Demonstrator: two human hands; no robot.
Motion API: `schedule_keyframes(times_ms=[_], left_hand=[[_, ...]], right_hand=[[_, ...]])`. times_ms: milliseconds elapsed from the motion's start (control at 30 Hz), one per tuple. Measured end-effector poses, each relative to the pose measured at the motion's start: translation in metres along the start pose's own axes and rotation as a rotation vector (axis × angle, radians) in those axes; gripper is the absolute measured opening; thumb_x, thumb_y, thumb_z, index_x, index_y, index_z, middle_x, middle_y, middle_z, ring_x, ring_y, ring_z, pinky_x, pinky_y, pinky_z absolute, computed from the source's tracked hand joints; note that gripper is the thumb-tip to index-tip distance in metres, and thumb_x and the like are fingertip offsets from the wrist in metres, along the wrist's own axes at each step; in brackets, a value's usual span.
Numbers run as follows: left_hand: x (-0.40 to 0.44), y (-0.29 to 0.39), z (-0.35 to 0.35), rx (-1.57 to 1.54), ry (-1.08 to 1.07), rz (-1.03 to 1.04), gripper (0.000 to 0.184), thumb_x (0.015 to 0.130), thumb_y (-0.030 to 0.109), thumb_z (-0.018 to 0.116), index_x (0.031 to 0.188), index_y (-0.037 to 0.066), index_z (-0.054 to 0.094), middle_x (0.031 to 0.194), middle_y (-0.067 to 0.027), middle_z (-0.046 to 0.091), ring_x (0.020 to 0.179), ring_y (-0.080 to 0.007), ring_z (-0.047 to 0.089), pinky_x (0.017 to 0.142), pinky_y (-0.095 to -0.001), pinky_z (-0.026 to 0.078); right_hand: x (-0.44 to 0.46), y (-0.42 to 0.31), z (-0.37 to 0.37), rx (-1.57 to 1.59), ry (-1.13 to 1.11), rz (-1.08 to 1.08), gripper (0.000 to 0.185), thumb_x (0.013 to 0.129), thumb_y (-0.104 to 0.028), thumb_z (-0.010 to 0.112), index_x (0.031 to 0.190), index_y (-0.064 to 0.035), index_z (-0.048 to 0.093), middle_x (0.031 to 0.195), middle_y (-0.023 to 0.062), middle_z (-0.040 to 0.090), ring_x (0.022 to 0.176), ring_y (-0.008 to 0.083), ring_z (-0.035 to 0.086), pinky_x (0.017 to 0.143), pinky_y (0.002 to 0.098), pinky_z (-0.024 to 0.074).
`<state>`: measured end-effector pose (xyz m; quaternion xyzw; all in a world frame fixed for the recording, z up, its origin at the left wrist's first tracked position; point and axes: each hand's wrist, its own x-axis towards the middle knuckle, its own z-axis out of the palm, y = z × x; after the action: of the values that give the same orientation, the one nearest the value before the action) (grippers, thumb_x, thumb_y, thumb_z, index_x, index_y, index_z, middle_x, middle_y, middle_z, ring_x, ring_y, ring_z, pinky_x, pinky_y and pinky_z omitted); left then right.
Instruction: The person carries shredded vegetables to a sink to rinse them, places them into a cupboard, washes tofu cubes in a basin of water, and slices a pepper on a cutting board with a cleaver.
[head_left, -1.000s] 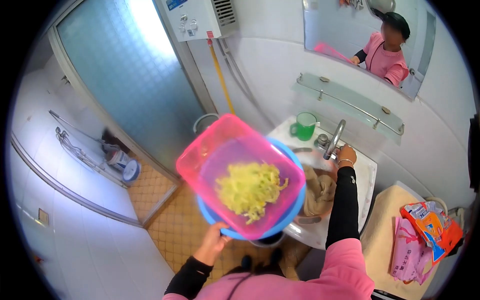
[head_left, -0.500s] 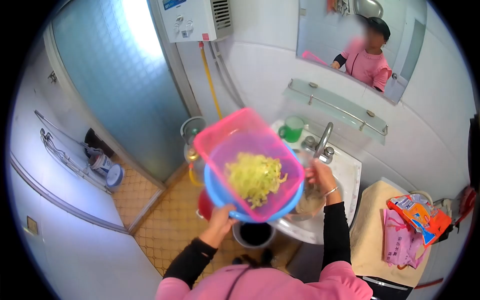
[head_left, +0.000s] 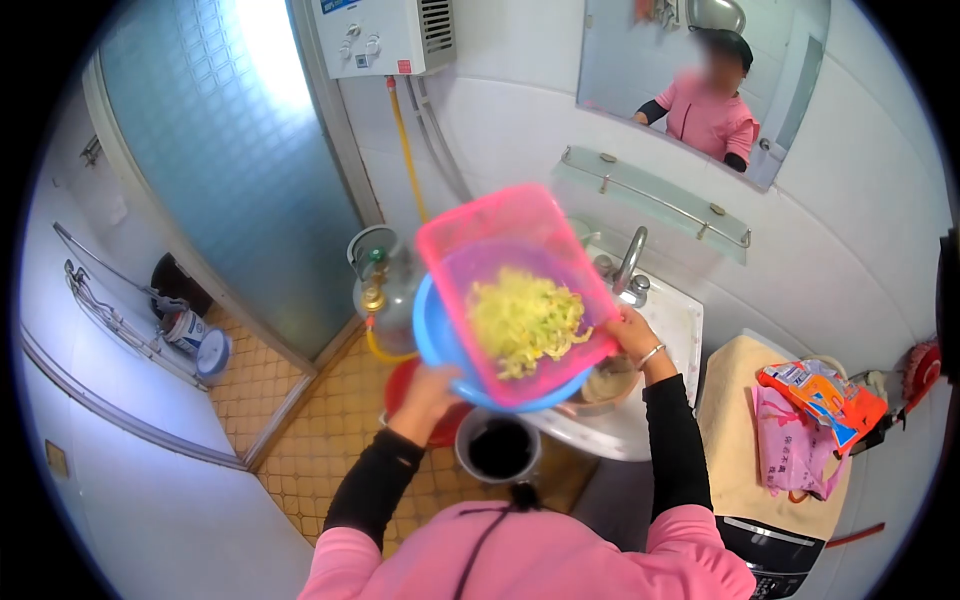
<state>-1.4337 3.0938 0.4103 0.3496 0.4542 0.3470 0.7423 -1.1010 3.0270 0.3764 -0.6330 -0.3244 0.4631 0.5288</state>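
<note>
A pink rectangular basket holds chopped yellow-green vegetables and sits tilted over a round blue basin. My left hand, blurred, grips the lower left rim of the blue basin. At the right edge of the pink basket is my right hand, its fingers closed on the rim. Behind the basket and basin, the white sink is partly covered, with a brownish cloth in its bowl. The metal faucet stands just beyond my right hand.
Below the basin are a grey bucket with dark contents and a red basin. A gas cylinder stands left of the sink. To the right, a cloth-covered machine bears orange and pink bags. A glass shelf juts out above.
My right hand has left the faucet and come to the pink basket's right rim. Basket and basin have shifted slightly up and right in view. The green cup is now mostly hidden.
</note>
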Motion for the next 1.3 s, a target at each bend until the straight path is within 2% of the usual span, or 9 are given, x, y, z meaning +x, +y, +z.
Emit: schedule_keyframes(times_ms=[100, 333, 400, 567, 633, 733, 867, 1000, 1300], left_hand=[[0.022, -0.007, -0.02, -0.042, -0.006, 0.006, 0.034, 0.071, -0.004, 0.046, 0.105, -0.005, 0.042, 0.094, -0.0168, 0.054, 0.077, -0.0276, 0.06, 0.063, -0.0447, 0.054], [0.05, 0.009, -0.047, -0.261, 0.01, 0.014, 0.039, 0.069, -0.005, 0.046, 0.107, -0.005, 0.039, 0.098, -0.019, 0.049, 0.082, -0.0317, 0.057, 0.067, -0.0455, 0.053], [0.042, 0.018, -0.046, -0.135, 0.167, 0.122, 0.039, 0.068, -0.005, 0.045, 0.107, -0.004, 0.04, 0.095, -0.0179, 0.049, 0.08, -0.031, 0.057, 0.066, -0.0444, 0.053], [0.02, 0.039, -0.072, -0.068, 0.224, 0.206, 0.036, 0.066, -0.004, 0.045, 0.102, -0.002, 0.041, 0.081, -0.013, 0.048, 0.062, -0.0229, 0.054, 0.044, -0.0343, 0.05], [0.01, 0.041, -0.087, -0.065, 0.306, 0.302, 0.032, 0.068, -0.004, 0.044, 0.1, -0.002, 0.042, 0.075, -0.0102, 0.047, 0.051, -0.0189, 0.049, 0.034, -0.0295, 0.04], [-0.012, 0.049, -0.106, -0.08, 0.436, 0.274, 0.03, 0.069, -0.003, 0.044, 0.099, -0.002, 0.042, 0.072, -0.0088, 0.047, 0.046, -0.0175, 0.046, 0.031, -0.0276, 0.036], [-0.028, 0.027, -0.178, -0.062, 0.427, 0.276, 0.039, 0.068, -0.001, 0.045, 0.107, -0.001, 0.042, 0.085, -0.0122, 0.051, 0.067, -0.0216, 0.055, 0.041, -0.0282, 0.047], [-0.056, 0.001, -0.231, -0.31, 0.518, 0.181, 0.04, 0.068, -0.001, 0.044, 0.107, 0.0, 0.04, 0.089, -0.0118, 0.048, 0.064, -0.0225, 0.053, 0.039, -0.0292, 0.044], [-0.128, -0.017, -0.231, -0.554, 0.78, 0.177, 0.041, 0.066, -0.004, 0.044, 0.106, 0.0, 0.04, 0.096, -0.0129, 0.046, 0.085, -0.0284, 0.051, 0.07, -0.0452, 0.051]], right_hand=[[-0.024, -0.015, 0.0, 0.085, -0.115, -0.055, 0.031, 0.076, -0.013, 0.055, 0.105, -0.0018, 0.051, 0.073, 0.0047, 0.06, 0.048, 0.0078, 0.054, 0.036, 0.0177, 0.0404], [-0.079, -0.012, -0.019, 0.161, -0.003, -0.065, 0.034, 0.077, -0.009, 0.052, 0.109, -0.0002, 0.05, 0.078, 0.0052, 0.062, 0.048, 0.0073, 0.053, 0.035, 0.0165, 0.0377], [-0.082, -0.007, -0.037, 0.099, -0.028, 0.036, 0.035, 0.077, -0.006, 0.05, 0.112, -0.0027, 0.051, 0.072, 0.0032, 0.059, 0.047, 0.0083, 0.053, 0.036, 0.0196, 0.041], [-0.066, 0.022, -0.058, -0.022, -0.008, 0.039, 0.034, 0.077, -0.01, 0.051, 0.111, -0.0045, 0.052, 0.072, 0.002, 0.059, 0.046, 0.0079, 0.051, 0.037, 0.0199, 0.0394], [-0.059, 0.024, -0.064, -0.059, -0.027, 0.028, 0.033, 0.077, -0.012, 0.052, 0.109, -0.0053, 0.053, 0.075, 0.0016, 0.06, 0.047, 0.0078, 0.05, 0.039, 0.0196, 0.0387], [-0.05, 0.019, -0.067, -0.057, -0.106, 0.012, 0.032, 0.077, -0.013, 0.052, 0.108, -0.005, 0.055, 0.075, 0.0008, 0.059, 0.05, 0.0073, 0.05, 0.041, 0.0192, 0.0384], [-0.024, 0.031, -0.059, -0.055, -0.099, 0.042, 0.032, 0.077, -0.013, 0.053, 0.108, -0.0053, 0.055, 0.07, 0.0002, 0.058, 0.047, 0.0062, 0.048, 0.04, 0.0195, 0.0395], [-0.003, 0.04, -0.072, -0.065, -0.007, 0.0, 0.032, 0.078, -0.014, 0.055, 0.108, -0.0056, 0.055, 0.073, 0.0006, 0.059, 0.049, 0.0056, 0.05, 0.04, 0.018, 0.0391], [0.009, 0.031, -0.088, 0.074, 0.046, -0.09, 0.028, 0.08, -0.016, 0.054, 0.106, -0.0073, 0.056, 0.075, -0.0008, 0.06, 0.054, 0.0041, 0.05, 0.041, 0.0171, 0.0362]])
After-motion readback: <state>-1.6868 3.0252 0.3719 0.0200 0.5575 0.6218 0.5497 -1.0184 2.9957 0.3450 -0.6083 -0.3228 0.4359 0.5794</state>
